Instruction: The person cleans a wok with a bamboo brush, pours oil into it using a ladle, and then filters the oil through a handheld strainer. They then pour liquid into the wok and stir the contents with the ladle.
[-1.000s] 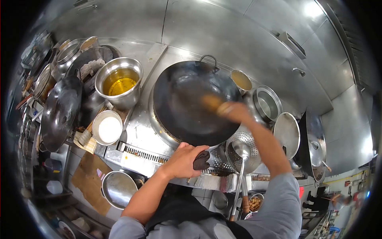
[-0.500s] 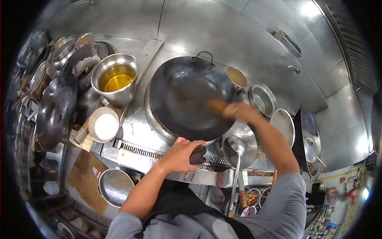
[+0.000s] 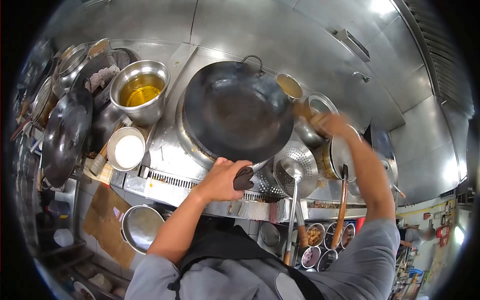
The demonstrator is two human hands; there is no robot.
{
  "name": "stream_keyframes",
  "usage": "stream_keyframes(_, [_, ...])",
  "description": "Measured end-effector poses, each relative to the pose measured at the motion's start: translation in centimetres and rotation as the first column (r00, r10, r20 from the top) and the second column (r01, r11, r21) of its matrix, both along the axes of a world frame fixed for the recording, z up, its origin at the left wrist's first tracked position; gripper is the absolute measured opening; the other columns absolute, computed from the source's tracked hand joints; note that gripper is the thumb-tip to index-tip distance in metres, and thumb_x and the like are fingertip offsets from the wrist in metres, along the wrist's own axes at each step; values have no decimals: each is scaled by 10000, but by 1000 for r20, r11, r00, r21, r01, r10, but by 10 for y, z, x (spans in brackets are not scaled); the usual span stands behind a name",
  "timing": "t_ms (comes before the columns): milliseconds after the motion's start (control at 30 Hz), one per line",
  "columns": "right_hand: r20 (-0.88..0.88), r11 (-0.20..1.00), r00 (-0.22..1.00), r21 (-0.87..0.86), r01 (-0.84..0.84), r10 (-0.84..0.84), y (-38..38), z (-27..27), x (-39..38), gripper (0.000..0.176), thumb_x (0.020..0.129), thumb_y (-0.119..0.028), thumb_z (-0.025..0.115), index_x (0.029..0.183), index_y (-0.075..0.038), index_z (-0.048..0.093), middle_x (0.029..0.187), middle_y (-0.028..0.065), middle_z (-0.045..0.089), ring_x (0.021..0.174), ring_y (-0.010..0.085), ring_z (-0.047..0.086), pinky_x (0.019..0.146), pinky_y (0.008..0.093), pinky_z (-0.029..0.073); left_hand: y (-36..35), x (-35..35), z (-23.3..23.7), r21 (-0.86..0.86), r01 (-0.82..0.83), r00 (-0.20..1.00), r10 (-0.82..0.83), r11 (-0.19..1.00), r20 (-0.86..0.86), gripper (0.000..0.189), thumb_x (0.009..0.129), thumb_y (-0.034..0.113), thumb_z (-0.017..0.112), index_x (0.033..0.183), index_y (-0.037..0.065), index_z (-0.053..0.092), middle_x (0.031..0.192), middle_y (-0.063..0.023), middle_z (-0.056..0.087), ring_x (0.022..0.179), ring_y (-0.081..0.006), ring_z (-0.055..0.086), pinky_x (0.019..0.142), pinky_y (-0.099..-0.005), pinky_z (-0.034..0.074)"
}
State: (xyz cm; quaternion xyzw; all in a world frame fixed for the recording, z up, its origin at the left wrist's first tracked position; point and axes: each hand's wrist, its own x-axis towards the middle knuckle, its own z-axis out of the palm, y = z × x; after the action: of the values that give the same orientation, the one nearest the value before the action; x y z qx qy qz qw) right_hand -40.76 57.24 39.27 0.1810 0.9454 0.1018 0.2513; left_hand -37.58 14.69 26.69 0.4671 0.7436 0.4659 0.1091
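Note:
A large dark wok (image 3: 235, 112) sits tilted on the burner, its loop handle at the far rim. My left hand (image 3: 220, 182) is closed on the wok's near edge, with a dark folded cloth (image 3: 244, 178) in its grip. To the right of the wok, my right hand (image 3: 332, 125) is smeared by motion. Its fingers are wrapped round a blurred brown brush (image 3: 304, 114), which looks like a bamboo wok brush. That brush is beside the wok's right rim, in front of a metal pot (image 3: 324, 104). The wok's inside shows only dark, shiny metal.
A perforated strainer (image 3: 307, 165) with a ladle (image 3: 293, 172) on it lies right of my left hand. Left of the wok stand a pot of yellow oil (image 3: 142, 92) and a bowl of white contents (image 3: 127, 150). A cup of brown liquid (image 3: 290, 86) stands behind.
My right hand has moved the brush out of the wok to the right, over its rim. My left hand keeps its grip on the wok's near edge. The view has shifted slightly.

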Motion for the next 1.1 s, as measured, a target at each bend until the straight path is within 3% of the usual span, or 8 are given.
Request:
stream_keyframes(67, [-503,879,862,436,193,61,14,88,15,374,828,-326,615,1129,-107,658,948,139,703,817,279,701,677,352,562,-1,-1,-2,81,-31,999,32,996,-8,696,584,182,737,1241,94,525,988,-96,667,928,-277,593,933,-361,343])
stream_keyframes(233, [-793,977,609,-133,-169,-2,-109,112,48,528,805,-413,689,1249,-140,605,1100,198,661,1036,321,637,872,380,497,-2,-2,1,65,-11,1000,11,998,-6,695,580,161,728,1242,102,522,987,-100,667,935,-289,587,939,-356,340])
stream_keyframes(367, [-568,743,817,-501,-443,104,-213,37,56,604,811,-474,666,1349,-242,521,1105,203,654,1062,372,610,907,417,482,-1,-3,6,-19,-9,1000,9,1000,2,754,559,176,750,1268,107,503,1074,-110,649,986,-291,570,981,-373,338])
stream_keyframes(500, [-127,881,887,-122,-457,443,-107,-21,21,407,879,-446,496,1014,-104,670,1041,170,682,941,367,653,835,458,501,-2,0,4,-18,-31,999,31,999,18,746,570,180,744,1272,107,503,1081,-114,645,1019,-300,558,980,-377,349])
stream_keyframes(600, [-748,938,664,228,260,-2,-23,27,4,388,921,-371,458,1085,-75,647,948,158,695,829,339,680,699,431,548,-1,3,4,17,-57,998,57,998,29,739,575,180,740,1270,102,503,1090,-115,645,1043,-298,551,986,-375,346])
stream_keyframes(667, [-741,813,385,-580,48,-550,-38,66,16,456,908,-367,550,1243,-58,566,940,123,674,742,258,673,584,358,545,-3,8,5,-19,-103,993,104,994,58,735,580,180,739,1271,97,500,1113,-126,640,1057,-303,550,1005,-387,333])
stream_keyframes(833, [-560,378,277,-777,-504,-781,-158,42,68,566,891,-238,630,1395,-89,418,988,108,622,641,180,634,518,288,524,-11,19,-14,156,-205,967,176,966,182,720,631,170,740,1290,63,470,1115,-142,624,1099,-292,562,986,-387,404])
stream_keyframes(1100, [-236,-22,880,-963,-269,-413,-306,-113,126,638,895,-241,644,1444,-76,363,1316,107,510,1217,189,482,1018,315,388,-149,128,-69,132,-738,58,-133,662,989,468,751,154,610,1166,-37,510,910,-192,648,792,-295,659,738,-403,562])
